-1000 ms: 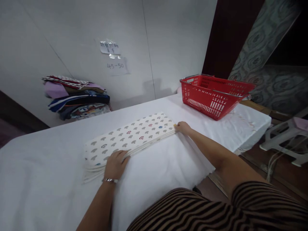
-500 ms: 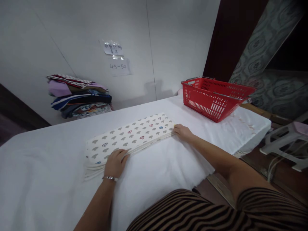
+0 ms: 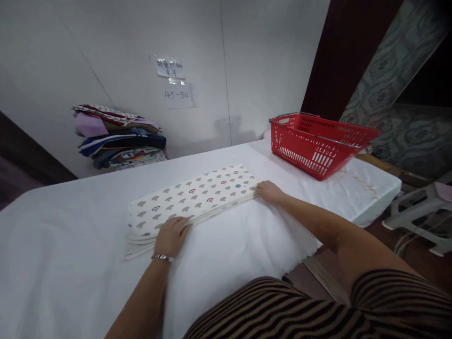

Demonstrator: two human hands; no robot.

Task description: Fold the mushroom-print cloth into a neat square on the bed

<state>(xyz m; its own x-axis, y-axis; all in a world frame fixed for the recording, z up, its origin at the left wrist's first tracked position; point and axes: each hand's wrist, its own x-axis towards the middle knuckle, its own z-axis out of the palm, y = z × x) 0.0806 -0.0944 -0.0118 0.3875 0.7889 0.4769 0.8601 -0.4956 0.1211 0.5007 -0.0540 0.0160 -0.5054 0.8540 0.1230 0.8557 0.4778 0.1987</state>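
White patterned cloth (image 3: 199,192) practically unmoved over the last second; I log left hand (image 3: 171,236) and right hand (image 3: 270,192) pinching its near edge, layers still stacked.

You've got a red shopping basket (image 3: 319,150) with metal handles at your 1 o'clock. Kinda messy pile of clothes (image 3: 123,142) between 10 and 11, two paper signs (image 3: 178,95) on the wall (image 3: 261,61) around 11, lower one says 45-50. White plastic stool (image 3: 428,194) at your 2.
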